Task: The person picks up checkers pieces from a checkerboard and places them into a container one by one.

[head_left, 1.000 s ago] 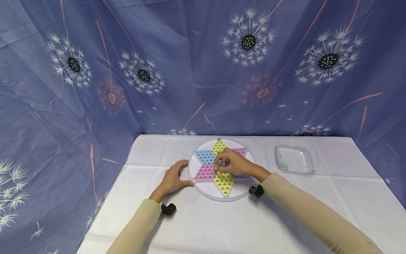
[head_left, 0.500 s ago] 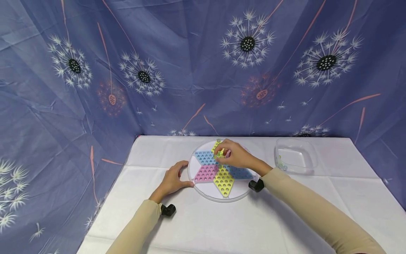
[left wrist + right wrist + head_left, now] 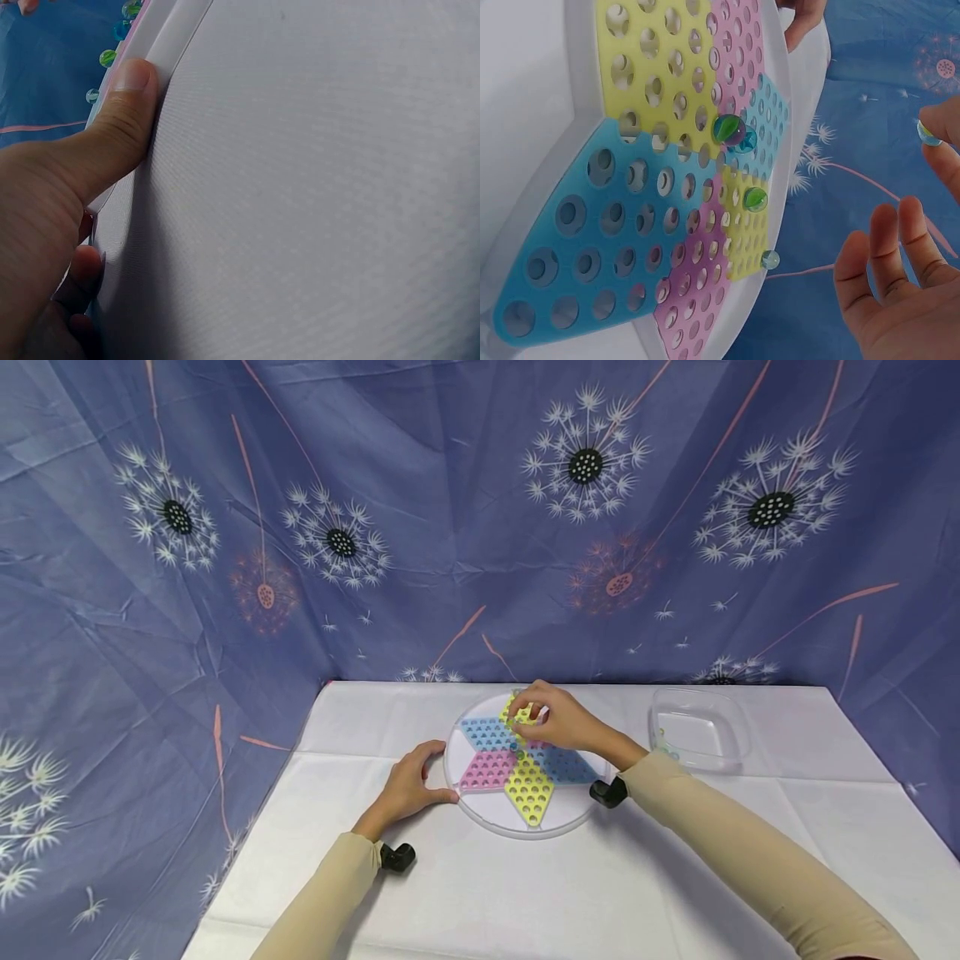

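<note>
A round white Chinese checkers board [image 3: 480, 810] with a yellow, pink and blue star of holes lies on the table. My left hand [image 3: 411, 783] grips its left rim; in the left wrist view the thumb [image 3: 124, 112] presses along the edge. My right hand [image 3: 558, 720] is over the far yellow point. It pinches a small clear marble with blue and yellow [image 3: 928, 135] between thumb and forefinger, the other fingers held loosely out. A green marble [image 3: 729, 129] and a blue marble [image 3: 742, 140] sit near the star's centre. Another green marble [image 3: 755, 199] and a pale clear marble [image 3: 770, 259] sit on the far yellow point.
A clear plastic container [image 3: 701, 735] with several marbles stands at the table's back right. White cloth [image 3: 525, 893] covers the table. Behind it hangs a blue curtain [image 3: 450, 527] with a dandelion pattern.
My right hand has moved from the star's centre away toward the far yellow point, uncovering the marbles at the centre. The left hand has stayed at the rim.
</note>
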Motion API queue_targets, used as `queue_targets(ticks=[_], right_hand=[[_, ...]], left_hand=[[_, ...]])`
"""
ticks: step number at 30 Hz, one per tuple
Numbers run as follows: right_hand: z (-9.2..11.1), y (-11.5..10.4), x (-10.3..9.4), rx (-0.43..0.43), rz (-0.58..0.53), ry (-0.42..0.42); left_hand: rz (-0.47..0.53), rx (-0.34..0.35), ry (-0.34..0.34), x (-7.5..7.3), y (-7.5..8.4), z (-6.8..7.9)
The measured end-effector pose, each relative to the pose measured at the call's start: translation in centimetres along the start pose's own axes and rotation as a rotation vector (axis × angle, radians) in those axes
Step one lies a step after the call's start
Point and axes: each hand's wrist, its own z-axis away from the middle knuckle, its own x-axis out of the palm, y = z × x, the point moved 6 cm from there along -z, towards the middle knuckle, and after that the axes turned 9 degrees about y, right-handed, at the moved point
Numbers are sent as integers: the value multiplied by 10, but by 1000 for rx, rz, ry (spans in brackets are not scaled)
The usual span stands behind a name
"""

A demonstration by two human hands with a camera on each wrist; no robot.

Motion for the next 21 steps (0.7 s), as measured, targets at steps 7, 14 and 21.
queue_targets(ticks=[7,14,21], right_hand=[[1,3,-3,7,3,12],[6,7,-10,28,-10,32],[14,15,-24,56,11,58]], left_hand=[[3,-5,-3,1,0,0],[0,-8,-3,1,0,0],[-1,-12,-3,0,-1,1]])
